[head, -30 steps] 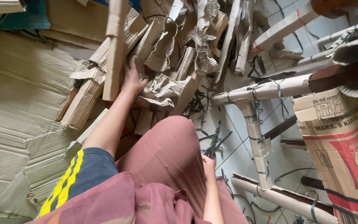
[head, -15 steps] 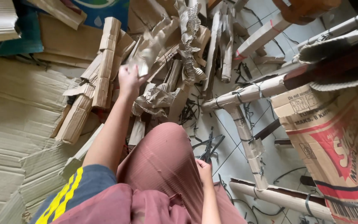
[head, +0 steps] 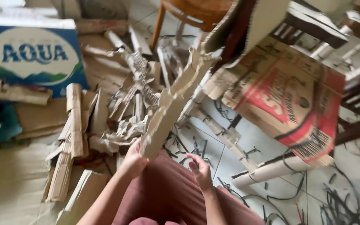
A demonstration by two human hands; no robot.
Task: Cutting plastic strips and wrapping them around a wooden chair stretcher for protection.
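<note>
Hands: left hand [head: 133, 160] grips the lower end of a long cardboard strip [head: 172, 102]; right hand [head: 199, 170] hangs open just beside it, fingers loosely curled, holding nothing.
Floor: pale tiles [head: 267, 143] at right, littered with black strap offcuts [head: 194, 148]; flattened cardboard sheets [head: 9, 187] at lower left.
Room: chair legs wrapped in cardboard [head: 267, 171] at right, a wooden stool [head: 188, 12] at top.
Count: one blue printed box [head: 32, 52] at upper left, one red-printed carton sheet [head: 288, 96] — scraps too many to count.
Strip: brown, torn-edged, rising from centre toward upper right.
</note>
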